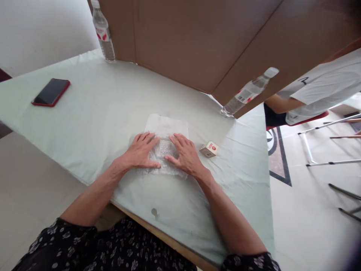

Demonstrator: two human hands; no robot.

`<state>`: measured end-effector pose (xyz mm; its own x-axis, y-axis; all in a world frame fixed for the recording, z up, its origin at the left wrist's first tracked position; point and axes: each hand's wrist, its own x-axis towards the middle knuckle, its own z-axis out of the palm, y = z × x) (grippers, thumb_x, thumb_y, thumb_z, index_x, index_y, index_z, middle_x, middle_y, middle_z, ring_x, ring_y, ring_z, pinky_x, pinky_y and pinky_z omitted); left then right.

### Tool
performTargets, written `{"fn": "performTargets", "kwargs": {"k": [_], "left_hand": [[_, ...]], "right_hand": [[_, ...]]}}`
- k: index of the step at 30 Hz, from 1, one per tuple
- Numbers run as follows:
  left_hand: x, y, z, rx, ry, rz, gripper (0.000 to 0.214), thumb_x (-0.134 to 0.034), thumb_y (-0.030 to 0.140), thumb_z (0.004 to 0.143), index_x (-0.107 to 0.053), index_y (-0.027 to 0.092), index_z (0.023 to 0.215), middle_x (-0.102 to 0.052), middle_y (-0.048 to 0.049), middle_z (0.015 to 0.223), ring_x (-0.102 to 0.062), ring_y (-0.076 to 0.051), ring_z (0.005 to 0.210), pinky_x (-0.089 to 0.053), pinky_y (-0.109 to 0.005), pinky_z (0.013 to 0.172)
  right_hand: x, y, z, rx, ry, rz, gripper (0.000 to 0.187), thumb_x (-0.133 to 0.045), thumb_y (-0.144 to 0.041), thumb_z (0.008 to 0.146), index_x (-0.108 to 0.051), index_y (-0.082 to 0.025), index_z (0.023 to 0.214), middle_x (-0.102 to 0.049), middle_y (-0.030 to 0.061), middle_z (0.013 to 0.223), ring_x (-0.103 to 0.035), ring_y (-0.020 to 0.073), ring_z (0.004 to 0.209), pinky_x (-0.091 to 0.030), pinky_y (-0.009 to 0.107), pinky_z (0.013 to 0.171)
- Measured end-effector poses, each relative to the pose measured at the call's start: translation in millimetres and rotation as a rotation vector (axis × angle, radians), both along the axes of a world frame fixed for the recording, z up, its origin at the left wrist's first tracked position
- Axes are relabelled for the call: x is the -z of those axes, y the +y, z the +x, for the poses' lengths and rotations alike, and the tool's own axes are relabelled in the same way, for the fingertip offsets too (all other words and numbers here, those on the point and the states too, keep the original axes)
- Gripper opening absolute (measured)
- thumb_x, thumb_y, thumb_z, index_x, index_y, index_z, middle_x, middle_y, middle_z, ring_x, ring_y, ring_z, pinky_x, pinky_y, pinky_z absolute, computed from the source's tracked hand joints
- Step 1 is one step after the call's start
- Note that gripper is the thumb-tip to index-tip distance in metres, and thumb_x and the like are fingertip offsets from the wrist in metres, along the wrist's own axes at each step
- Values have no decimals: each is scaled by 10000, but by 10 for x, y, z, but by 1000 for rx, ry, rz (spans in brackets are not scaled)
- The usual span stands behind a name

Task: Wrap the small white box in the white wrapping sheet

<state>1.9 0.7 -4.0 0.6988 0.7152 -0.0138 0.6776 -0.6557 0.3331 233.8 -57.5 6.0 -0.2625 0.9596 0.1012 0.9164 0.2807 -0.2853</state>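
Note:
A sheet of clear bubble wrap [165,148] lies folded on the pale green tablecloth [98,120], with a flat white part [166,124] stretching away from me. My left hand [141,151] rests flat on its left side, fingers spread. My right hand [184,153] lies flat on its right side, fingers also stretched out. Both palms press down on the wrap. Something small seems bundled under it, but I cannot make it out. A small cardboard box with a red mark [209,149] sits just right of my right hand.
A red-cased phone [51,92] lies at the far left. Two plastic water bottles [103,32] [248,92] stand against a large brown cardboard sheet [203,41] at the back. Another person in a white shirt [318,92] sits at the right, near metal chair legs [327,150].

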Motion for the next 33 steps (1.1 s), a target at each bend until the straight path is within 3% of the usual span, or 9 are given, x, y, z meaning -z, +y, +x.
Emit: {"fn": "performTargets", "kwargs": {"k": [6, 11, 13, 18, 22, 25, 27, 30, 33], "left_hand": [[-22, 8, -30, 5, 27, -43, 1124, -769, 702, 677, -355, 132, 1553, -300, -227, 1655, -218, -428, 1546, -163, -564, 1245], [-22, -18, 53, -37, -149, 64, 733, -606, 554, 900, -452, 146, 1489, -445, -205, 1578, -342, -370, 1507, -241, -551, 1225], [-6, -33, 92, 8, -157, 71, 679, -606, 509, 907, -476, 155, 1471, -470, -193, 1562, -348, -361, 1507, -250, -535, 1229], [32, -13, 97, 15, -80, 4, 837, -680, 584, 819, -434, 162, 1498, -448, -186, 1581, -346, -384, 1505, -280, -546, 1220], [16, 13, 61, 10, -79, 5, 877, -676, 595, 816, -399, 150, 1519, -437, -186, 1590, -329, -380, 1513, -269, -536, 1227], [1, 14, 51, 9, -72, -21, 911, -689, 592, 808, -372, 144, 1536, -408, -189, 1607, -308, -376, 1525, -254, -524, 1237], [-5, 14, 47, 4, -86, -37, 910, -686, 596, 812, -361, 158, 1541, -392, -188, 1616, -309, -373, 1526, -255, -526, 1237], [-6, 23, 35, -16, -118, -40, 896, -665, 609, 829, -345, 181, 1548, -393, -183, 1615, -314, -379, 1522, -260, -548, 1230], [2, 37, 22, -21, -137, -32, 924, -683, 616, 815, -329, 188, 1553, -408, -191, 1603, -308, -393, 1522, -257, -563, 1224]], "right_hand": [[188, 83, 52, -23, -86, -76, 787, -519, -683, 929, -409, -219, 1555, -324, 157, 1668, -250, 367, 1555, -245, 561, 1229], [196, 75, 71, -30, -71, -79, 831, -520, -700, 915, -403, -191, 1561, -322, 171, 1665, -249, 377, 1552, -235, 559, 1233], [205, 73, 47, -35, -54, -69, 829, -536, -690, 909, -403, -192, 1559, -337, 173, 1658, -260, 374, 1548, -240, 558, 1232], [27, 8, 124, 9, 65, 80, 641, -594, -544, 926, -506, -222, 1473, -527, 164, 1528, -465, 354, 1420, -357, 545, 1153], [-251, -97, 572, 230, 129, 286, 501, -597, -442, 929, -580, -217, 1375, -638, 152, 1394, -554, 350, 1317, -392, 552, 1106], [-285, -190, 995, 448, 77, 188, 654, -690, -492, 823, -566, -178, 1383, -608, 202, 1415, -576, 407, 1273, -447, 590, 1019], [-234, -242, 1176, 538, 86, 33, 634, -712, -503, 776, -611, -166, 1304, -705, 201, 1238, -663, 397, 1105, -507, 566, 907], [-200, -272, 1179, 528, 181, -35, 466, -699, -481, 779, -668, -195, 1146, -764, 126, 1003, -706, 322, 913, -541, 484, 811], [-287, -212, 877, 394, 331, 101, 422, -708, -470, 793, -673, -222, 1132, -767, 93, 1035, -703, 277, 917, -542, 444, 851]]}}
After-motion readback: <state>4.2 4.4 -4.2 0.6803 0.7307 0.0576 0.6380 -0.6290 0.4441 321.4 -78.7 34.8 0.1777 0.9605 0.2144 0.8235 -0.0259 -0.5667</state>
